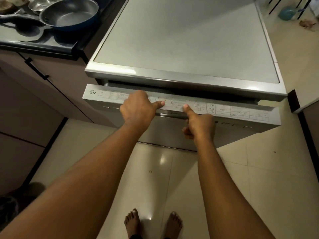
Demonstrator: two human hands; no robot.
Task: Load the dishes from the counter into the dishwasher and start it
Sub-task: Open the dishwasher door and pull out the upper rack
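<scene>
A silver freestanding dishwasher (186, 40) stands in front of me, its door (224, 111) tilted open by a narrow gap at the top. My left hand (138, 109) grips the door's upper edge, fingers curled over it and thumb lying along the control strip. My right hand (198, 123) holds the door handle from below, its thumb up against the strip. On the dark counter (51, 44) at the upper left sit a blue frying pan (69, 14), a steel bowl (39, 4) and a black ladle (22, 26).
Brown cabinets (25, 109) with a black handle run along the left. Pale glossy floor tiles (259, 178) lie around the machine, and my bare feet show at the bottom. A teal object (287, 12) sits on the floor at the far right.
</scene>
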